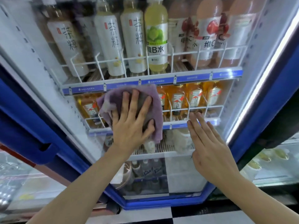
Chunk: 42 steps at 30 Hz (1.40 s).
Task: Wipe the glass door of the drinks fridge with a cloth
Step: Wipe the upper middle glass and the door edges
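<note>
You see white tea bottles (111,41) on top, orange bottles (177,97) below; checkered floor (145,215) beneath you; neighbouring display case (271,165) right.

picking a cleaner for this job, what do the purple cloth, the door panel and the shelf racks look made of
The purple cloth looks like soft terry or microfibre: matte, fuzzy nap, limp folds under the left hand. The door panel looks like clear glass, glossy, showing reflections and the bottles behind it. The shelf racks look like thin metal wire with a smooth white coating, though plastic cannot be ruled out.
</note>
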Available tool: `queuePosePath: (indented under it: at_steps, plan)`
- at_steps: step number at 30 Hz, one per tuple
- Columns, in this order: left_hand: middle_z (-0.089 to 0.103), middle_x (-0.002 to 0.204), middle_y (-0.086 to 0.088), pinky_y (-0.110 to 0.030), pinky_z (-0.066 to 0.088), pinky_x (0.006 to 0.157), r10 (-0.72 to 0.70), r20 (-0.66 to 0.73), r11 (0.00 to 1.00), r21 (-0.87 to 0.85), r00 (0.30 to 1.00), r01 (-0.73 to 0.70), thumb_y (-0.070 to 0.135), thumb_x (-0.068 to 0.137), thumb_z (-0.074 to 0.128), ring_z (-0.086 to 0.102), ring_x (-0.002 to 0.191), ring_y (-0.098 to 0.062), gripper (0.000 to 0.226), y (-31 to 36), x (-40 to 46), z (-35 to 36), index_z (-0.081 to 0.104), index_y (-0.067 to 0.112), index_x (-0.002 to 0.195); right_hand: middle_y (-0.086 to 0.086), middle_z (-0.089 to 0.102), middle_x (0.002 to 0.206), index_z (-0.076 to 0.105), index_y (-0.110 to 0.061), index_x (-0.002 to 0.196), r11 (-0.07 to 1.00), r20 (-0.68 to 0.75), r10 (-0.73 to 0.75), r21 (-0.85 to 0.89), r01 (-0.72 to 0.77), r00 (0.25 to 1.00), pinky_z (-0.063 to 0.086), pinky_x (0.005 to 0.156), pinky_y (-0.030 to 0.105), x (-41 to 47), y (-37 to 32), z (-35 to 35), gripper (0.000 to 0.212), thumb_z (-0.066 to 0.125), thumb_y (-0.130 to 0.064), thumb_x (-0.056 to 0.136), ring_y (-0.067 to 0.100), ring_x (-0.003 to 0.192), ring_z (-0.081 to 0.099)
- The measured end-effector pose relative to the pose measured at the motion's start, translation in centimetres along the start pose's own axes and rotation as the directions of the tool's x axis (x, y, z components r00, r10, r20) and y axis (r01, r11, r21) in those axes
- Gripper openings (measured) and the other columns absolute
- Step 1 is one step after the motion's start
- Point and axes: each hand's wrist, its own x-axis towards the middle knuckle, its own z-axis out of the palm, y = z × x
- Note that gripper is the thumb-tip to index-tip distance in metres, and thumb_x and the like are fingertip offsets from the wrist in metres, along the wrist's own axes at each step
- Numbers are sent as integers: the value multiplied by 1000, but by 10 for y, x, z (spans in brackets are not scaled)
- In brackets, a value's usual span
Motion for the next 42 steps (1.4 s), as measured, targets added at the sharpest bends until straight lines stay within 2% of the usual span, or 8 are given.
queuePosePath:
  at_steps: [5,10,16,21,24,33,38,42]
  plan:
    - [27,164,-10,-40,29,115,348,329,937,-150,878,-315,42,97,47,22,154,-29,71,39,-109,25,27,19,161,19,18,173,24,4,162,1000,-14,-25,-2,25,1000,11,132,44,-1,6,6,69,33,-8,95,35,162,15]
    - [39,161,-4,-43,39,113,225,336,969,-171,915,-176,42,96,50,29,152,-26,67,42,-97,10,35,19,158,15,21,173,26,2,163,999,-61,4,49,-1,998,18,130,46,-11,30,-10,70,36,-9,94,32,161,18]
    - [-9,176,-2,-46,-14,128,18,37,998,-68,999,-15,47,97,46,-8,163,-25,83,56,23,-3,8,28,168,15,22,173,30,0,162,984,-111,155,100,-144,982,26,128,52,-31,69,-22,72,42,-5,91,33,161,19]
    - [-9,176,-6,-46,-5,131,173,114,983,-88,978,-164,46,96,46,-10,162,-25,84,96,-6,22,8,21,168,19,17,173,32,3,160,970,-149,242,42,-239,959,23,128,55,-39,90,-17,74,46,-2,87,38,161,15]
    - [17,170,-5,-42,33,121,424,293,903,-214,857,-373,42,94,46,-11,162,-21,79,110,-61,33,19,19,165,25,15,172,29,8,159,968,-176,249,9,-251,952,18,130,55,-47,100,-11,78,46,2,84,41,161,11]
    - [5,176,-4,-42,-4,131,226,107,973,-65,968,-220,46,104,49,2,163,-23,71,95,29,8,22,24,167,24,9,173,21,11,160,956,-141,292,0,-295,946,19,130,52,-53,129,-14,78,44,-2,86,39,162,8]
    - [7,176,-3,-43,-1,129,201,-9,979,-22,980,-201,51,105,46,8,163,-26,69,115,72,16,26,25,166,16,8,176,18,5,163,958,-132,286,13,-287,949,5,133,41,-56,139,-11,80,39,-6,87,31,163,6]
    - [-2,177,-5,-38,26,124,433,180,896,-198,883,-398,44,106,44,1,163,-23,68,148,5,35,23,22,167,15,9,176,17,5,163,964,-154,264,4,-266,952,7,133,42,-58,144,-5,83,43,-4,85,32,163,9]
